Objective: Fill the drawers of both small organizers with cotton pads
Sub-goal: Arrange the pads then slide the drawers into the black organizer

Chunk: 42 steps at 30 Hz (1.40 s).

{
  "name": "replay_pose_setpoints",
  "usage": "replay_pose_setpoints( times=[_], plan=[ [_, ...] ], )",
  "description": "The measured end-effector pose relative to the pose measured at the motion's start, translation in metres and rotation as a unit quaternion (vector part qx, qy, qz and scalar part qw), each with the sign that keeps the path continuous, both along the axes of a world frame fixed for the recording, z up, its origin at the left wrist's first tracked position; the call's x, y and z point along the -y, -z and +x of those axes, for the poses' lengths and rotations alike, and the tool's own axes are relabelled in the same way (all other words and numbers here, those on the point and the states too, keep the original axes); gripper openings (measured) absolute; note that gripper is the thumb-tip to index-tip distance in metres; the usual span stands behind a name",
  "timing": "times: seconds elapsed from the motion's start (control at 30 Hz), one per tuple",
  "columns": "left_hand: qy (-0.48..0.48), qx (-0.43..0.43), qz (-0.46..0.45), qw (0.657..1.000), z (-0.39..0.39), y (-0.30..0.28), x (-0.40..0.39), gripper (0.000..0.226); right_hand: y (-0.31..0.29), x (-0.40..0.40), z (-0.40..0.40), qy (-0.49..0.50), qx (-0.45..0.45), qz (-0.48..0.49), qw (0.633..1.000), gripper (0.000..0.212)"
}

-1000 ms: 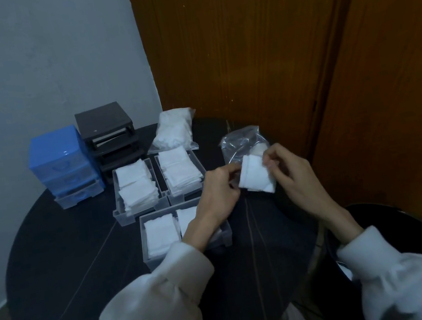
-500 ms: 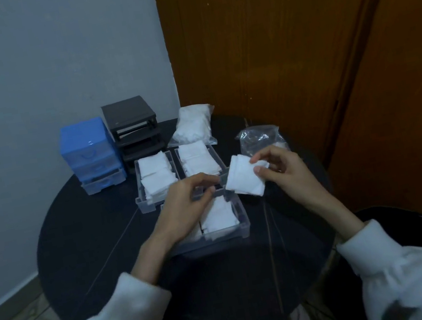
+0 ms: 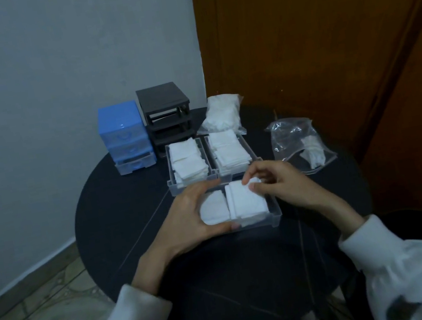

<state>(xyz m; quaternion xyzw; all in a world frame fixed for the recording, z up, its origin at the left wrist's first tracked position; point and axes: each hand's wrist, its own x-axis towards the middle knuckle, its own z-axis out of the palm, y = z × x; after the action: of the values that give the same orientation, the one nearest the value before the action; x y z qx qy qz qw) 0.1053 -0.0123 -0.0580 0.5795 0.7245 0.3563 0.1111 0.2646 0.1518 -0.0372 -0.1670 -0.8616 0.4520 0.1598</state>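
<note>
From my head camera I look down on a round black table. My left hand curls round the left end of the nearest clear drawer, thumb along its front edge and fingers over its far edge, so it grips that drawer. My right hand reaches in from the right, with thumb and forefinger pinching the far edge of a stack of cotton pads that sits in the right half of this drawer. A second, lower pile of pads lies in the left half, just beside my left palm.

Just beyond this drawer stand two more clear drawers side by side, touching each other: the left drawer and the right drawer, both heaped with white pads.

Behind them, near the wall, are the two small organizers. The blue organizer has its bottom drawer partly pulled out. The black organizer stands touching its right side, its slots open at the front.

A full bag of pads lies behind the right drawer. A nearly empty clear bag, with a few pads in its lower corner, lies well to the right, beside the brown wooden door.
</note>
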Motion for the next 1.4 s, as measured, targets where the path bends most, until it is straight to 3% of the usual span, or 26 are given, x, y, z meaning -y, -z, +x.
replay_pose_setpoints(
  times=[0.27,0.43,0.6,0.83,1.23,1.4],
  plan=[
    [-0.017,0.012,0.017,1.0,-0.001,0.007,0.001,0.083,0.008,0.002,-0.003,0.006,0.03,0.187,0.982,0.013],
    [-0.027,0.041,0.048,0.998,0.002,0.01,0.002,0.079,0.007,0.011,0.001,0.029,-0.017,0.262,0.965,0.016],
    [-0.028,0.051,0.065,0.996,0.004,0.012,0.002,0.075,0.003,0.032,0.008,-0.038,0.071,0.28,0.957,0.042],
    [-0.026,0.052,0.061,0.996,0.004,0.01,0.003,0.077,0.012,0.048,0.008,-0.066,0.218,0.361,0.904,0.087],
    [-0.025,0.049,0.057,0.997,0.005,0.009,0.003,0.077,0.019,0.042,0.006,-0.086,0.201,0.396,0.892,0.088],
    [-0.023,0.03,0.031,0.999,0.003,0.008,0.003,0.081,0.011,0.041,0.01,-0.098,0.19,0.358,0.909,0.06]
  ],
)
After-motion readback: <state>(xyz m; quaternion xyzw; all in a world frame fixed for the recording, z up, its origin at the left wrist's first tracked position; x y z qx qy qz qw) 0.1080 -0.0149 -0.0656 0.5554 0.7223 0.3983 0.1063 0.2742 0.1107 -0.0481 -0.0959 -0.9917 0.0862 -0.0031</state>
